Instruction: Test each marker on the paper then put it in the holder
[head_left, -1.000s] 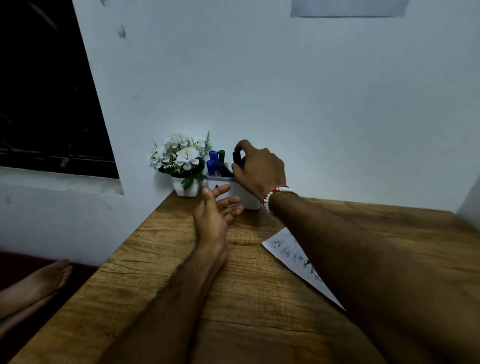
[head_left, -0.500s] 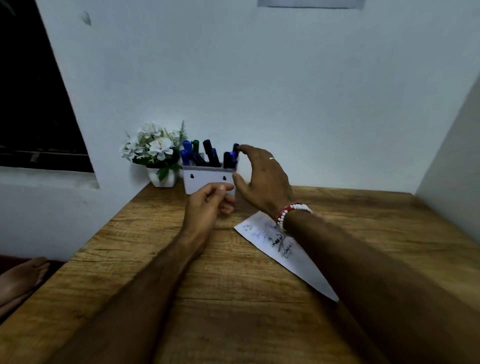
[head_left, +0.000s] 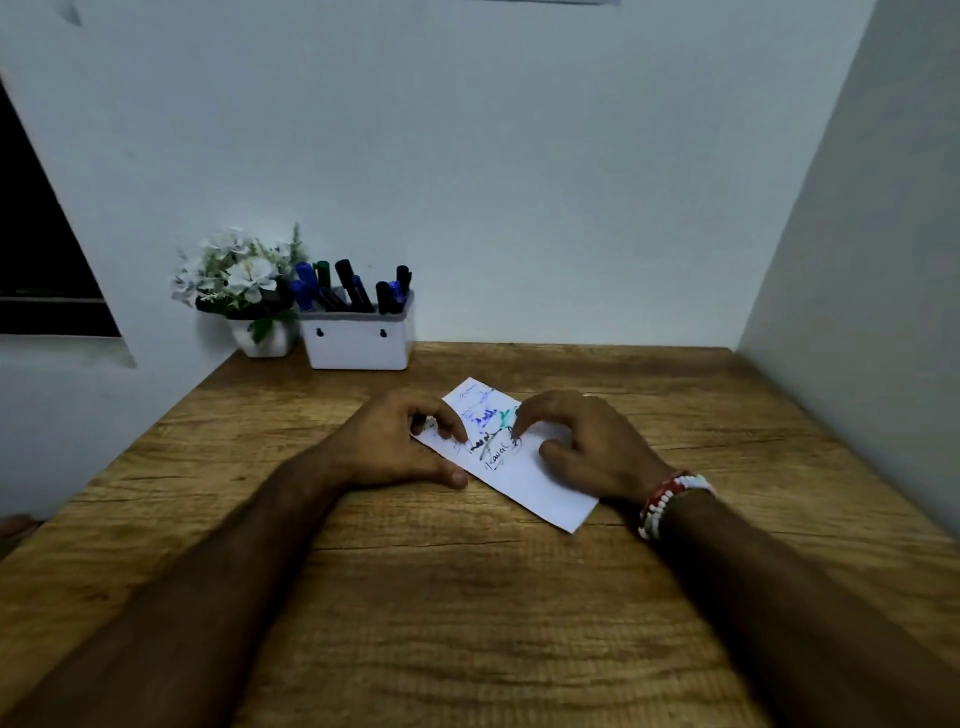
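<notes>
Your left hand (head_left: 400, 447) and your right hand (head_left: 587, 447) both rest on the scribbled paper (head_left: 524, 478) in the middle of the worktop (head_left: 467, 597). The fingers are loosely bent and neither hand holds a marker. The markers (head_left: 353, 291) stand in the white holder (head_left: 358, 343) at the back, just beside the flower pot (head_left: 262, 338). No marker lies loose, so I judge the testing is finished. Your next move is probably only to lift your hands from the paper.
</notes>
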